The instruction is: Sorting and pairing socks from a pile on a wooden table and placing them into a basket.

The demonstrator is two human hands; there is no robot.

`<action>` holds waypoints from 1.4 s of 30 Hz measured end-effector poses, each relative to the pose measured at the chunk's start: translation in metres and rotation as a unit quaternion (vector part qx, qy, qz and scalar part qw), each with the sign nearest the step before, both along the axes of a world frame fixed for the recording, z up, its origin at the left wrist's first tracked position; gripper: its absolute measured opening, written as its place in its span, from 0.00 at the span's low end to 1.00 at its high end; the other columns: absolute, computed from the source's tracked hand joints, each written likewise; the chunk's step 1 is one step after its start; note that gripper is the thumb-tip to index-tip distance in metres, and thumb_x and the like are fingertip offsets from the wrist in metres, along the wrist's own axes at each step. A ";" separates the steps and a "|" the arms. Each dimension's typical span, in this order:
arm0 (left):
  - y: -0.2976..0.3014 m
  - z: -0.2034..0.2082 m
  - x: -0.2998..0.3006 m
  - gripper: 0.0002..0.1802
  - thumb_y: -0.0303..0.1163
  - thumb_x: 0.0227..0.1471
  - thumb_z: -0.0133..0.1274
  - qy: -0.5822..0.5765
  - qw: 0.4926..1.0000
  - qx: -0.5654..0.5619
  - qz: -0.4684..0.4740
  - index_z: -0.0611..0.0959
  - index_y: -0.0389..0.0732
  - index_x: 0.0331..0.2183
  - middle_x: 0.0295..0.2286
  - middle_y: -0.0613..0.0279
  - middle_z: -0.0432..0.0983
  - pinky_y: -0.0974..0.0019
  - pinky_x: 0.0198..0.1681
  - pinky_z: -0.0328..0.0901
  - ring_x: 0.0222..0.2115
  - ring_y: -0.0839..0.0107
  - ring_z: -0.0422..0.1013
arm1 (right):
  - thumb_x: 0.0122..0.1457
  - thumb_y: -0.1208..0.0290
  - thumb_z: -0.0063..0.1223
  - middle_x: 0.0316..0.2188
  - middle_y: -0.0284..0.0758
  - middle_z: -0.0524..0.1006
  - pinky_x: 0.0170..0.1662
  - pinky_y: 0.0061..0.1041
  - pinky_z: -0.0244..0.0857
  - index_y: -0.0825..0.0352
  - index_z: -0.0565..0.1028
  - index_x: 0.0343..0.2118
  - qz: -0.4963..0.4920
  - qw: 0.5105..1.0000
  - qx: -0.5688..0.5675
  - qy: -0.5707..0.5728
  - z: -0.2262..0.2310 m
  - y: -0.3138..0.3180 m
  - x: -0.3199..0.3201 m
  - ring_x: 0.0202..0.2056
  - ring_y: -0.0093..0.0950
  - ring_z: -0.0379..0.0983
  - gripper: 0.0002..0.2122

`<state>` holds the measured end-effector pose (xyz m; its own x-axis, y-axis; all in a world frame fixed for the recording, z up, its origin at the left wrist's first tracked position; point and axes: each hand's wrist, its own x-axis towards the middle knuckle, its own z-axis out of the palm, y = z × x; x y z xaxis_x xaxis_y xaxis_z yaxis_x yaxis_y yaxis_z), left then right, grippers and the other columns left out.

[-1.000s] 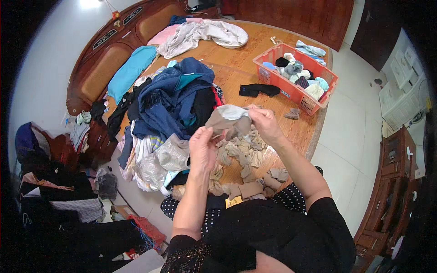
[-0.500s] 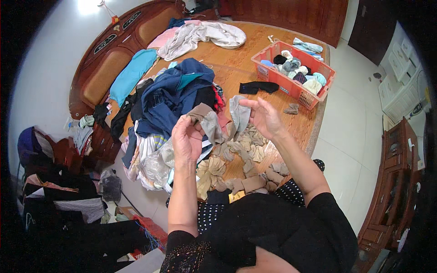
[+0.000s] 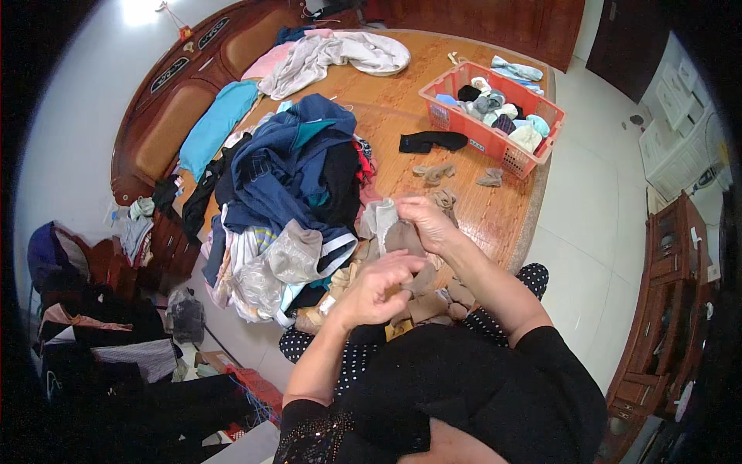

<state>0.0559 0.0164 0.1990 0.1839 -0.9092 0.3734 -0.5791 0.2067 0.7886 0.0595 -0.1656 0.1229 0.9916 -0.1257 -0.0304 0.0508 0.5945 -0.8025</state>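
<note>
A grey-and-brown sock hangs in front of me over the bed, its pale grey part uppermost. My right hand is closed on the sock's upper right side, thumb and fingers pinching the fabric. Just below, my left hand has its fingers apart, the fingertips beside the sock's lower end; whether they touch it I cannot make out. Loose beige and brown socks lie under and around my hands, partly hidden by them.
A heap of clothes with dark blue jeans lies to the left. A red plastic basket of rolled socks stands at the right bed edge. A black sock and small beige socks lie nearby. A wooden cabinet stands far right.
My left hand has moved right and down, its fingers now spread. The right hand has lowered slightly. The sock fabric, earlier held between both hands, now hangs from the right.
</note>
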 end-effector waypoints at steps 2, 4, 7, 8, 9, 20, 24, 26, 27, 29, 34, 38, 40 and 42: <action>0.003 -0.006 -0.004 0.06 0.23 0.38 0.50 -0.007 1.000 -0.002 0.012 0.70 0.37 0.24 0.39 0.51 0.72 0.46 0.53 0.54 0.43 0.53 0.68 | 0.52 0.68 0.53 0.27 0.30 0.75 0.37 0.18 0.62 0.68 0.76 0.28 -0.010 1.000 0.018 0.003 0.003 0.000 -0.002 0.29 0.19 0.69 0.08; 0.006 -0.008 -0.006 0.06 0.23 0.37 0.50 -0.014 1.000 -0.005 0.027 0.70 0.38 0.24 0.38 0.51 0.73 0.46 0.53 0.54 0.42 0.53 0.68 | 0.51 0.74 0.53 0.28 0.31 0.76 0.37 0.17 0.62 0.69 0.76 0.29 -0.026 0.998 0.052 0.006 0.011 0.001 -0.004 0.30 0.19 0.70 0.05; 0.012 -0.009 -0.006 0.06 0.23 0.37 0.51 -0.006 0.999 0.019 0.036 0.71 0.37 0.24 0.37 0.51 0.74 0.49 0.52 0.55 0.41 0.53 0.69 | 0.52 0.74 0.53 0.29 0.32 0.76 0.38 0.18 0.62 0.70 0.76 0.29 -0.008 0.995 0.096 0.013 0.032 -0.002 -0.012 0.31 0.19 0.71 0.05; 0.014 -0.013 -0.006 0.05 0.24 0.40 0.50 0.020 0.997 0.042 0.065 0.73 0.37 0.25 0.37 0.52 0.74 0.52 0.51 0.57 0.41 0.56 0.69 | 0.52 0.74 0.53 0.29 0.32 0.76 0.38 0.18 0.62 0.70 0.76 0.29 -0.009 0.995 0.096 0.013 0.029 -0.004 -0.011 0.31 0.19 0.71 0.05; 0.015 -0.016 -0.007 0.05 0.25 0.42 0.49 0.045 0.993 0.064 0.092 0.75 0.36 0.26 0.37 0.53 0.74 0.55 0.50 0.58 0.41 0.59 0.70 | 0.52 0.74 0.53 0.31 0.32 0.76 0.40 0.20 0.63 0.70 0.75 0.32 -0.004 0.995 0.095 -0.005 0.024 -0.007 -0.010 0.33 0.20 0.71 0.06; -0.002 -0.077 0.003 0.32 0.39 0.50 0.54 0.536 0.833 -0.070 0.119 0.62 0.35 0.51 0.46 0.57 0.66 0.63 0.48 0.61 0.44 0.67 0.67 | 0.55 0.75 0.50 0.29 0.29 0.75 0.35 0.16 0.62 0.70 0.75 0.32 -0.022 0.999 0.008 -0.030 0.025 0.022 -0.034 0.31 0.16 0.69 0.06; -0.002 -0.072 0.013 0.33 0.32 0.47 0.57 0.451 0.873 -0.121 0.144 0.61 0.36 0.52 0.45 0.59 0.66 0.62 0.48 0.61 0.45 0.68 0.66 | 0.57 0.74 0.48 0.27 0.25 0.73 0.30 0.14 0.60 0.70 0.75 0.32 -0.019 0.990 -0.120 -0.073 0.025 0.028 -0.051 0.27 0.12 0.66 0.06; -0.001 -0.061 0.006 0.32 0.27 0.47 0.56 0.451 0.874 -0.095 0.152 0.61 0.38 0.52 0.45 0.62 0.65 0.64 0.48 0.60 0.44 0.71 0.64 | 0.57 0.74 0.48 0.25 0.25 0.73 0.30 0.14 0.61 0.70 0.75 0.32 -0.034 0.986 -0.148 -0.064 0.023 0.027 -0.054 0.27 0.12 0.66 0.06; -0.002 -0.060 0.003 0.31 0.26 0.47 0.55 0.426 0.886 -0.091 0.160 0.61 0.38 0.52 0.45 0.63 0.65 0.66 0.48 0.60 0.45 0.72 0.64 | 0.57 0.74 0.48 0.25 0.25 0.73 0.30 0.14 0.61 0.70 0.75 0.32 -0.036 0.987 -0.146 -0.063 0.023 0.027 -0.054 0.27 0.12 0.66 0.06; -0.002 -0.055 0.000 0.31 0.25 0.47 0.54 0.400 0.897 -0.083 0.166 0.61 0.38 0.52 0.45 0.64 0.65 0.68 0.48 0.59 0.45 0.73 0.63 | 0.56 0.75 0.48 0.25 0.25 0.74 0.30 0.14 0.62 0.71 0.75 0.31 -0.050 0.981 -0.180 -0.057 0.026 0.028 -0.054 0.27 0.12 0.67 0.06; -0.001 -0.055 0.000 0.32 0.23 0.49 0.52 0.387 0.904 -0.075 0.164 0.59 0.37 0.54 0.45 0.65 0.64 0.70 0.50 0.57 0.46 0.75 0.62 | 0.54 0.76 0.50 0.24 0.25 0.73 0.28 0.15 0.62 0.72 0.75 0.30 -0.041 0.974 -0.220 -0.041 0.032 0.030 -0.053 0.25 0.12 0.66 0.05; -0.002 -0.056 0.000 0.33 0.22 0.50 0.50 0.371 0.909 -0.070 0.176 0.57 0.37 0.56 0.47 0.64 0.64 0.69 0.51 0.57 0.47 0.75 0.62 | 0.54 0.75 0.51 0.24 0.25 0.73 0.26 0.15 0.62 0.72 0.75 0.31 -0.016 0.956 -0.291 -0.040 0.025 0.023 -0.052 0.24 0.12 0.66 0.06; 0.003 -0.068 0.004 0.29 0.19 0.50 0.46 0.311 0.924 -0.078 0.207 0.60 0.37 0.55 0.47 0.63 0.64 0.69 0.50 0.57 0.47 0.75 0.62 | 0.54 0.74 0.51 0.23 0.26 0.73 0.25 0.16 0.63 0.72 0.75 0.31 0.008 0.961 -0.274 -0.032 0.031 0.022 -0.053 0.23 0.12 0.66 0.06; 0.006 -0.078 0.012 0.28 0.17 0.50 0.43 0.229 0.937 -0.066 0.254 0.63 0.36 0.54 0.46 0.62 0.66 0.71 0.46 0.60 0.43 0.75 0.65 | 0.54 0.74 0.50 0.23 0.26 0.73 0.25 0.16 0.63 0.72 0.75 0.31 0.030 0.965 -0.258 -0.024 0.032 0.020 -0.055 0.23 0.13 0.66 0.06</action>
